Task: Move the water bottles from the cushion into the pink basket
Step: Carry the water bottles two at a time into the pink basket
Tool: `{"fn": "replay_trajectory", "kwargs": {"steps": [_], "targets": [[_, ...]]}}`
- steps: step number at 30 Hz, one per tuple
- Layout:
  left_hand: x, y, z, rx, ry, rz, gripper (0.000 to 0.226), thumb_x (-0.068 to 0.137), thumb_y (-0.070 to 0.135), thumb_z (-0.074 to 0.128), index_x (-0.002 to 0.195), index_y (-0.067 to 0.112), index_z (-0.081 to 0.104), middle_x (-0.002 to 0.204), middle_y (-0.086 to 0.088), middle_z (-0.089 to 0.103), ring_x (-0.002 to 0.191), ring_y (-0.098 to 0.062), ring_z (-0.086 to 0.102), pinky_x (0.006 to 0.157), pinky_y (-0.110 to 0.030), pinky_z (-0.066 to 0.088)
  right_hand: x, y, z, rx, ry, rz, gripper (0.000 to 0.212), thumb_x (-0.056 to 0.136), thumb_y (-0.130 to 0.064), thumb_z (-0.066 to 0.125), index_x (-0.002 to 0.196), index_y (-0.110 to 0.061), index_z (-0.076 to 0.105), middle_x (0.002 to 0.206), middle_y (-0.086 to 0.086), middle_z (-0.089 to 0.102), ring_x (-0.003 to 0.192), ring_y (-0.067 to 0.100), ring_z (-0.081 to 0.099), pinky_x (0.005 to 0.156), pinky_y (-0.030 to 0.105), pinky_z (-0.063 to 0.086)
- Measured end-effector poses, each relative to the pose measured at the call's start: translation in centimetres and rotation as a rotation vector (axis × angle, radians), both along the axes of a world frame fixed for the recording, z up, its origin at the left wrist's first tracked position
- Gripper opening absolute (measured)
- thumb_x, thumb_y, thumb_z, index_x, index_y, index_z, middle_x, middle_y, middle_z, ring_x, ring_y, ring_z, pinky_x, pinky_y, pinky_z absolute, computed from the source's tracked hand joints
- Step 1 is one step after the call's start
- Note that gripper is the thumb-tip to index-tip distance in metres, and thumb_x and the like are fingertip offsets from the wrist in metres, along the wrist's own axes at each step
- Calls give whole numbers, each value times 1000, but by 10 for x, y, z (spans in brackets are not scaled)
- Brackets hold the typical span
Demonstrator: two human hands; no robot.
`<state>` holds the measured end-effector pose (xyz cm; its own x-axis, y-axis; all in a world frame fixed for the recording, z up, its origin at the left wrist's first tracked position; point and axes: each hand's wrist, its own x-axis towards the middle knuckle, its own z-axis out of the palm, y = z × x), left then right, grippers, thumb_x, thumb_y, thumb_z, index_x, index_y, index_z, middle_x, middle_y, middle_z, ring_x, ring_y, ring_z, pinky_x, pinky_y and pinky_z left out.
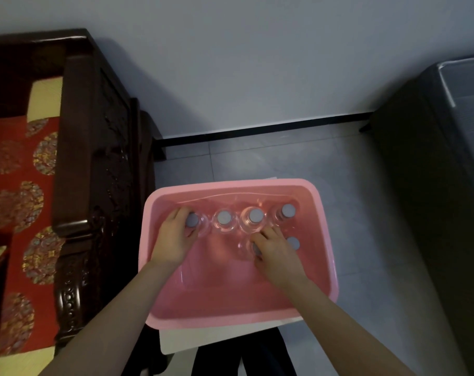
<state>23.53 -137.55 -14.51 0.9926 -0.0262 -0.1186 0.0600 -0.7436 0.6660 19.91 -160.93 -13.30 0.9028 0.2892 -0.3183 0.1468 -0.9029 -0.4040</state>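
A pink basket (230, 308) stands on a white stool in front of me. Several clear water bottles with grey caps stand upright inside it, along the far wall. My left hand (175, 240) grips the leftmost bottle (196, 222) near its cap. My right hand (278, 253) is closed on a bottle (244, 246) in a second, nearer row, and hides most of it. Another bottle cap (293, 242) shows just right of that hand. The red patterned cushion (19, 213) lies at the left, with no bottles on its visible part.
A dark carved wooden sofa arm (95, 172) stands between the cushion and the basket. The white stool (217, 340) shows under the basket's near edge. A dark grey appliance (434, 172) fills the right side. Grey floor tiles (284, 158) and a wall lie beyond.
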Motion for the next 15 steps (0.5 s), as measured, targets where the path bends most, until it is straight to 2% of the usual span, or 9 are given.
{"fn": "replay_trajectory", "kwargs": {"steps": [3, 7, 9, 12, 15], "targets": [[1, -1, 9, 29, 34, -36, 37, 77, 13, 75, 109, 4, 61, 109, -12, 62, 102, -30, 57, 88, -28, 40, 4, -3, 15, 53, 1, -37, 42, 81, -24, 61, 122, -18, 54, 119, -1, 51, 116, 22, 44, 76, 29, 42], [4, 3, 41, 57, 31, -50, 50, 78, 17, 74, 123, 7, 56, 123, -10, 58, 117, -27, 51, 99, -27, 35, 17, -15, 53, 147, -198, -164, 38, 85, -38, 56, 116, -16, 61, 116, 4, 59, 110, 27, 51, 87, 37, 46], [3, 8, 66, 37, -17, -14, 49, 78, 17, 73, 124, 9, 55, 122, -8, 57, 116, -25, 52, 100, -29, 38, 28, -16, 75, 100, -268, -161, 44, 91, -40, 50, 124, -13, 58, 128, 8, 57, 120, 29, 48, 100, 39, 39], [1, 18, 107, 22, -110, 87, 46, 84, 21, 68, 126, 9, 54, 123, -8, 57, 117, -25, 53, 100, -30, 39, 48, -4, 108, 68, -324, -109, 53, 97, -41, 43, 142, -13, 42, 152, 7, 37, 140, 26, 28, 115, 40, 24], [-18, 44, 155, 45, -218, 207, 48, 88, 28, 64, 131, 11, 51, 130, -7, 56, 123, -22, 49, 101, -26, 34, 61, 28, 152, 116, -433, -24, 57, 99, -46, 32, 145, -14, 37, 157, 6, 28, 146, 23, 17, 121, 42, 9]]}}
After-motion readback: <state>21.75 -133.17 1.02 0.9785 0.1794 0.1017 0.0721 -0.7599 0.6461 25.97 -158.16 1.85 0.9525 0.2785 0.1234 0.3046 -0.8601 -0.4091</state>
